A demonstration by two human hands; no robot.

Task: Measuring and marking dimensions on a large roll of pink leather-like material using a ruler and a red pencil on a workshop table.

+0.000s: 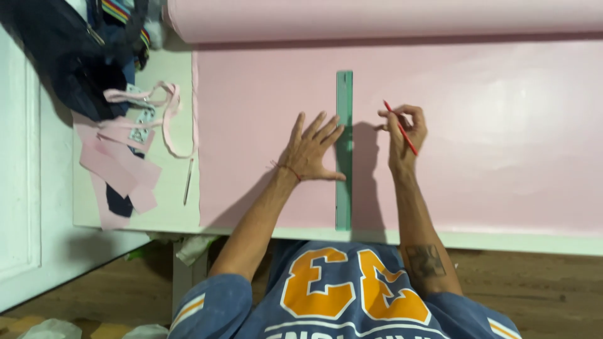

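A sheet of pink fabric (490, 138) lies spread over a white table (169, 207). A long green ruler (343, 157) rests upright across the fabric. My left hand (311, 150) lies flat with fingers spread, pressing on the fabric and the ruler's left edge. My right hand (402, 135) is just right of the ruler, gripping a red pencil (400, 127) whose tip points up and left, close to the fabric.
A roll of the same pink fabric (377, 19) lies along the table's far side. Pink fabric scraps (119, 163), a strap and a thin tool (188, 182) lie at the left end, beside a dark bag (69, 56). Wooden floor shows below.
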